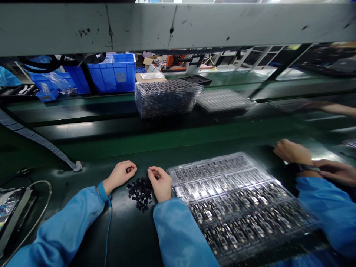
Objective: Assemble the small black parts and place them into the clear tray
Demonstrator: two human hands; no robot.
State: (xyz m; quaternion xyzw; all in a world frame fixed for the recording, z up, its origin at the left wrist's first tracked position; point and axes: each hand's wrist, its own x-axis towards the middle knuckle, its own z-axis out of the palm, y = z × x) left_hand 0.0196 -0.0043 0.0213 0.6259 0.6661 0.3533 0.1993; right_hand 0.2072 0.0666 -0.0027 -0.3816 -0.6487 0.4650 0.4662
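My left hand [120, 175], in a blue sleeve with a blue wrist strap, is closed at the upper left of a pile of small black pieces [139, 193]. Its thumb and fingers curl together, and whatever may be between them is too small to make out. Across the pile, my right hand [161, 184] is closed in a pinch, its fingertips toward the left hand; anything held there is hidden. Directly right of it lies a clear plastic tray [191, 198] filled with rows of small electronic parts [241, 201].
Stacked clear trays [168, 98] stand behind the work surface, beside a lower tray stack [225, 100]. Blue bins [112, 74] sit at the back left. A co-worker's hand [294, 152] with a dark wristband is at right. A grey beam [194, 27] crosses overhead.
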